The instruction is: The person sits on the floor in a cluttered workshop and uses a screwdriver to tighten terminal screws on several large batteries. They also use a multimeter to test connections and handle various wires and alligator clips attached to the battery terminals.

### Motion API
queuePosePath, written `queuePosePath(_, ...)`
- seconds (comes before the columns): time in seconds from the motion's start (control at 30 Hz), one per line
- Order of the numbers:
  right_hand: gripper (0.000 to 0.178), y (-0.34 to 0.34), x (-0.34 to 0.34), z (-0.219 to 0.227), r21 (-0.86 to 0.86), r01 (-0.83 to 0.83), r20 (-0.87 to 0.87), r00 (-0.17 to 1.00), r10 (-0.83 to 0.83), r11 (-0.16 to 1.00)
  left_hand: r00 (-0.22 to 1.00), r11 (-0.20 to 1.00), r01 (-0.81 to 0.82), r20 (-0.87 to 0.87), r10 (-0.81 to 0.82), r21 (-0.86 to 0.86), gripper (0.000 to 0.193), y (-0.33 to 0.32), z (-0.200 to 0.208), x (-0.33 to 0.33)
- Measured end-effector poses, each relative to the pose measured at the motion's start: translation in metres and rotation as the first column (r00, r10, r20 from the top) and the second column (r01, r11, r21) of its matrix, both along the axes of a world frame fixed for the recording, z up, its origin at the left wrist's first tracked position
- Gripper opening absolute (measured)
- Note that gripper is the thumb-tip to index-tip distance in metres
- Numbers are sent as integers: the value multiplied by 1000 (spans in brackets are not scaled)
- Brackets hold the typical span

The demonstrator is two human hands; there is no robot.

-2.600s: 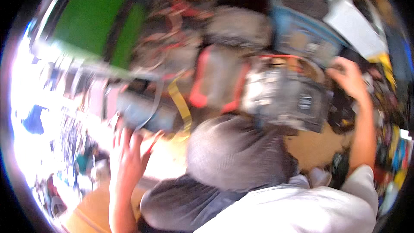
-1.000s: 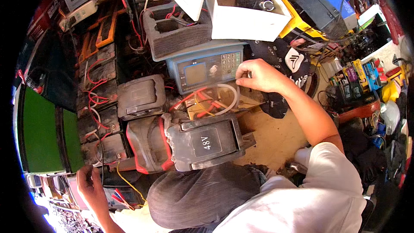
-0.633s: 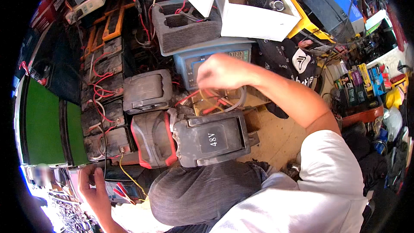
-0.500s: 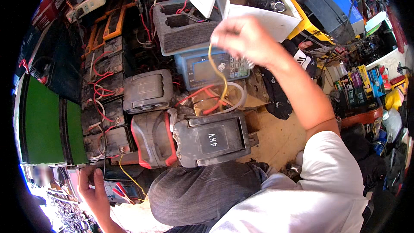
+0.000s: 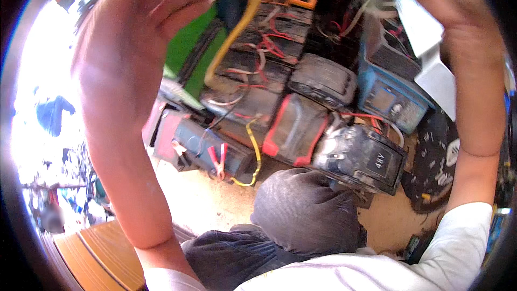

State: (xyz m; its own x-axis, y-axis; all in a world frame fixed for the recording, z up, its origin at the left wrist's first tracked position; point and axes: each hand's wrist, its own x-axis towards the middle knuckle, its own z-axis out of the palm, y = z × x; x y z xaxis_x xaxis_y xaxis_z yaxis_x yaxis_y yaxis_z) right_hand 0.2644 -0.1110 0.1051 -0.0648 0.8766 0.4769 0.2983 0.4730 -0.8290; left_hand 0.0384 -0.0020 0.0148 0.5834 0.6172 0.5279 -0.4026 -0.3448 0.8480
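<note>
Both hands are raised above the battery pack (image 5: 360, 157), the left hand (image 5: 129, 48) pinching a yellow cable (image 5: 237, 37) lifted clear, the right hand (image 5: 447, 0) blurred, its grip impossible to tell, nothing connected yet.

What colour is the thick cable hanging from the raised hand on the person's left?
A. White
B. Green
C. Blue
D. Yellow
D: the thick cable drops from the left hand at the top of the picture in a yellow curve, running down in front of the dark battery cases with their red wires.
</note>
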Motion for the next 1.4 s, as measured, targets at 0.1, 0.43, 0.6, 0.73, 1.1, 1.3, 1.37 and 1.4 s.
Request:
queuePosePath(0.1,18,45,-46,-25,-66,-173,-24,985,172,983,989,972,117,-67,-133,-204,47,-1,21,-26)
queuePosePath(0.43,27,86,-125,-119,-388,-285,166,914,371,876,704,845,-535,-549,450,6,18,-30,-52,-117)
queuePosePath(0.6,25,103,-143,-146,-574,-318,68,900,431,755,745,849,-523,-444,498,75,18,-35,-107,-121)
queuePosePath(0.73,22,111,-140,-158,-624,-257,135,895,425,738,683,872,-414,-543,488,262,22,-26,-129,-134)
queuePosePath(1.1,26,117,-121,-189,-494,35,391,902,185,869,724,911,-412,-608,325,-3,20,-29,-149,-133)
queuePosePath(1.3,25,123,-107,-193,-803,-73,89,967,239,592,611,858,-513,-691,385,24,24,-24,-147,-131)
queuePosePath(1.37,23,121,-115,-199,-814,-175,-52,972,231,554,633,889,-440,-660,405,123,26,-18,-150,-119)
queuePosePath(1.4,22,120,-119,-201,-799,-197,-66,968,243,568,635,891,-419,-645,425,175,26,-14,-153,-111)
